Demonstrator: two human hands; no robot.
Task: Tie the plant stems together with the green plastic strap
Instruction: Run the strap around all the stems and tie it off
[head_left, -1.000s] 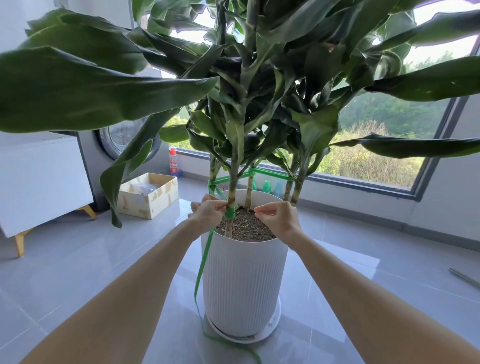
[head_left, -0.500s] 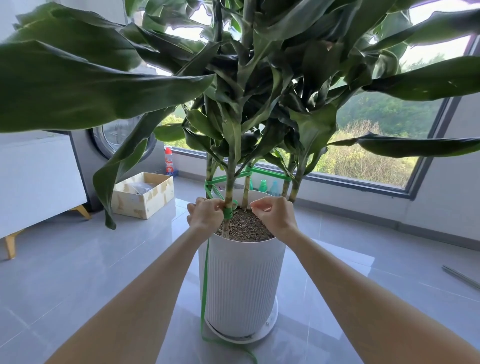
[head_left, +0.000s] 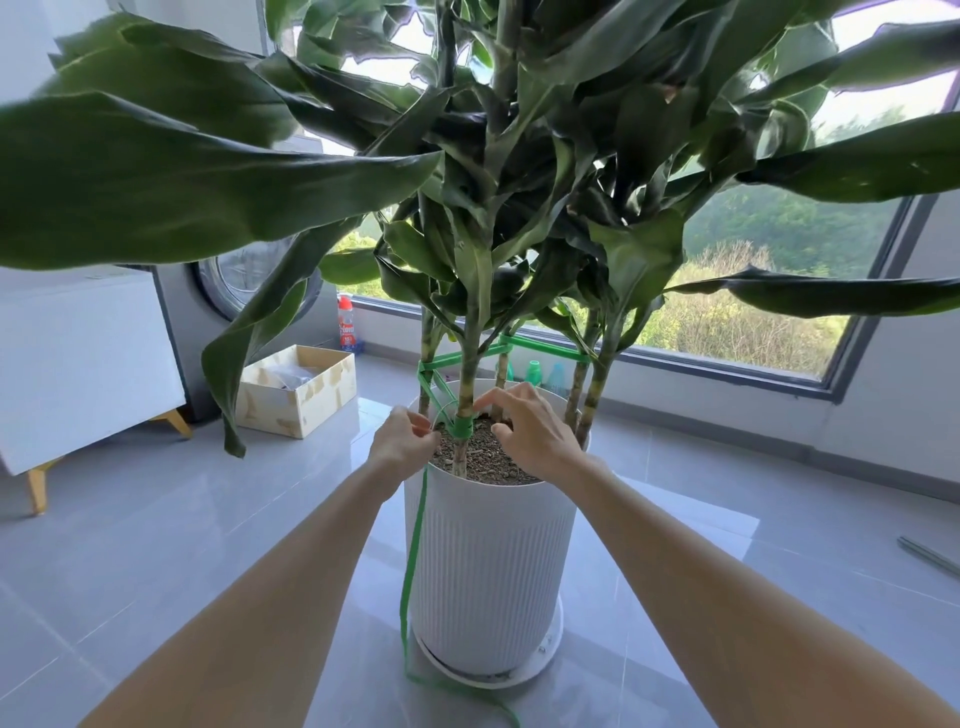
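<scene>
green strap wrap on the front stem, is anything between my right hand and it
Nothing visible. The right hand is beside the green strap wrapped on the front stem, with only open space over the soil between. The left hand pinches the strap's other side.

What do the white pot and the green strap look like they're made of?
The white pot: likely matte plastic, given its even moulded vertical ribs; ceramic is possible. The green strap: thin glossy plastic band, flat like ribbon, hanging limp from the left hand to the floor.
</scene>
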